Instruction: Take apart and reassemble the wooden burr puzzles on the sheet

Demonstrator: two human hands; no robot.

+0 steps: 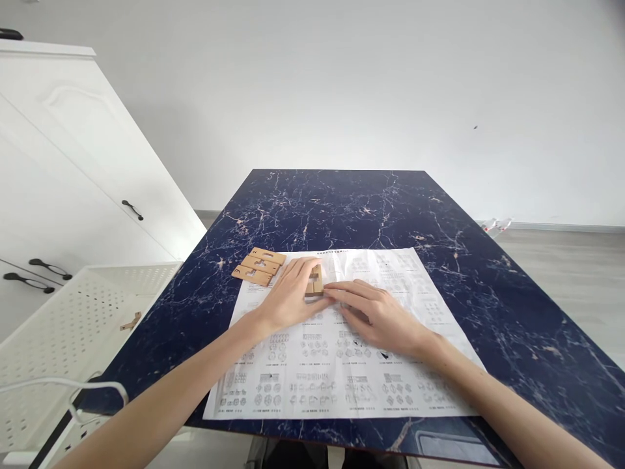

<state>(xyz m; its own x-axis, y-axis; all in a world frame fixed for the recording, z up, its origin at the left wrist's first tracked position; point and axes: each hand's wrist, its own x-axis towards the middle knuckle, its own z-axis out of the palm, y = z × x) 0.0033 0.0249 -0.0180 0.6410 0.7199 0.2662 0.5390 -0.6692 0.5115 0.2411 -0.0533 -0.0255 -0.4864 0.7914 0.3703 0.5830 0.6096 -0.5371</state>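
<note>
L hand [295,292] grips slotted wood block [316,287] at printed sheet's [336,365] 11 o'clock, thumb nr edge, prob. to steady it; R hand [375,312] loosely open, fingertips at block's 4 o'clock corner. Numbered wood pieces [271,266] flat at sheet's 10 o'clock, prob. for legibility; hands/forearms hide some diagrams; white basket [137,265] at table's [332,208] 8 o'clock
</note>
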